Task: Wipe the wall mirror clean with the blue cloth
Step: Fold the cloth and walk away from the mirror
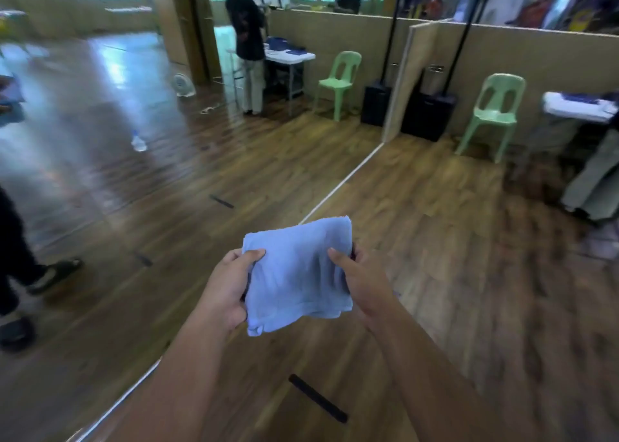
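Observation:
A folded blue cloth is held in front of me over the wooden floor. My left hand grips its left edge, thumb on top. My right hand grips its right edge the same way. The wall mirror fills the left of the view. Its bottom edge runs as a white line diagonally across the floor. The cloth is apart from the glass, just right of that line.
A green plastic chair stands at the right by a beige partition, with a black speaker box beside it. A person's grey trouser leg and a table are far right. The mirror reflects a bottle and dark-clothed legs.

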Available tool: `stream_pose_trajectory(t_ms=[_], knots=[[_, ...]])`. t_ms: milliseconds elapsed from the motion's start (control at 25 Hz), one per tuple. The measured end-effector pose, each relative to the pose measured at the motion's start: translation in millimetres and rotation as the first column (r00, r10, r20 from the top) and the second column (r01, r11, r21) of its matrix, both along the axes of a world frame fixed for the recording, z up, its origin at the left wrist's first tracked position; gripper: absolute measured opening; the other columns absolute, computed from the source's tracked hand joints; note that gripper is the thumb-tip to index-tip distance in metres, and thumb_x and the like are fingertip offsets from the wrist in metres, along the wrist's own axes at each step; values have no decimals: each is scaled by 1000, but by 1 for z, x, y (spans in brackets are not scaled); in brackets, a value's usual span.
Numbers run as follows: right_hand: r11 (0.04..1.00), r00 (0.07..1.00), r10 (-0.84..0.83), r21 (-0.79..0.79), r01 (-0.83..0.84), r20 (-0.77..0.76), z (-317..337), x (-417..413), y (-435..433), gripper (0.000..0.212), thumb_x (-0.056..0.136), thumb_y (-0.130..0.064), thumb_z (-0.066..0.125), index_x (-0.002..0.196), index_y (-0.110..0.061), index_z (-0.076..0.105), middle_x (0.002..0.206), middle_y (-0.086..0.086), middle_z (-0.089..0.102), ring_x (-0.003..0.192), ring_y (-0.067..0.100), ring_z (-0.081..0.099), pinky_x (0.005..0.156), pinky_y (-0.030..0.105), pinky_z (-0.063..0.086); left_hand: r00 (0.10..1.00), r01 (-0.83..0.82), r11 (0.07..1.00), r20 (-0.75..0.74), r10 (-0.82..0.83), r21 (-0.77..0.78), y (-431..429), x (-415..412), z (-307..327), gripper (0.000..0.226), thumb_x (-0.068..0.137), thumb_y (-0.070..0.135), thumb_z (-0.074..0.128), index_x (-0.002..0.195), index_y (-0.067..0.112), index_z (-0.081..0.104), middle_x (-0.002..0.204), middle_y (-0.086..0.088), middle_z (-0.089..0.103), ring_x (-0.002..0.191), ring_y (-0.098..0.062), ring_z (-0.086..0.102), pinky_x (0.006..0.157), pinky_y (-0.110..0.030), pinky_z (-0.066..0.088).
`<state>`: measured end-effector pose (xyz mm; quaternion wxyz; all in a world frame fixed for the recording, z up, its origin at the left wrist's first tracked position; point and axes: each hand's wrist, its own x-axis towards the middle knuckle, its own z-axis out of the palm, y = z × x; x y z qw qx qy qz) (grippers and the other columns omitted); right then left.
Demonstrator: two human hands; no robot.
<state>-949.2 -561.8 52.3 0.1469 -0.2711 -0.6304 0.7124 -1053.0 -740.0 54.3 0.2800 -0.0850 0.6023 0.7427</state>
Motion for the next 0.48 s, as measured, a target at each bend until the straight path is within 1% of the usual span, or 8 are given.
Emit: stream_pose_trajectory(t_ms=[80, 160, 240, 320, 360, 440, 480], knots=[[998, 998, -60, 0, 60, 5, -3, 32, 42, 16, 97, -15, 66, 113, -15, 68, 108, 4, 77, 106, 23, 72, 100, 52, 54, 996, 89, 996, 7, -89, 12, 49, 21, -4, 16, 88, 19, 70, 91, 15, 55, 87, -8, 68, 79, -28, 64, 67, -37, 53], [993, 993, -114, -8, 114, 8, -6, 62, 76, 18, 99, -15, 64, 117, -15, 67, 110, 3, 77, 107, 21, 72, 101, 49, 55, 988, 157, 987, 9, -157, 26, 91, 41, -5, 13, 87, 14, 69, 94, 14, 58, 90, -11, 69, 81, -29, 65, 70, -40, 54], [983, 983, -181, -4, 181, 7, -8, 91, 103, 19, 101, -17, 61, 119, -18, 67, 110, -1, 77, 106, 16, 72, 100, 43, 56, 975, 221, 975, 0, -221, 35, 126, 58, -5, 17, 85, 10, 68, 100, 11, 62, 96, -15, 70, 86, -32, 66, 79, -49, 57], [964, 964, -266, -5, 266, 5, -10, 121, 131, 18, 102, -21, 59, 118, -22, 68, 109, -6, 77, 105, 11, 72, 97, 37, 57, 950, 311, 950, -37, -310, 32, 165, 78, -4, 27, 83, 7, 67, 109, 10, 64, 103, -18, 71, 90, -33, 68, 88, -58, 55], [951, 951, -310, -8, 310, 11, -11, 135, 144, 16, 103, -22, 59, 116, -24, 69, 107, -7, 77, 103, 11, 72, 95, 36, 57, 931, 360, 933, -82, -357, 27, 184, 86, -4, 30, 83, 5, 66, 113, 10, 64, 105, -17, 71, 91, -32, 69, 87, -58, 57], [909, 909, -417, -6, 418, 16, -15, 168, 170, 12, 103, -22, 59, 108, -24, 70, 102, -6, 78, 99, 11, 73, 90, 33, 58, 881, 439, 898, -194, -433, -11, 226, 106, -4, 33, 86, 0, 64, 116, 13, 65, 108, -12, 73, 91, -27, 71, 78, -47, 60], [887, 887, -461, -6, 461, 16, -16, 183, 182, 12, 103, -21, 59, 105, -24, 70, 99, -6, 78, 97, 12, 74, 86, 30, 59, 851, 470, 882, -243, -465, -40, 245, 114, -6, 35, 87, 0, 63, 117, 17, 65, 108, -9, 74, 93, -25, 72, 78, -44, 60]])
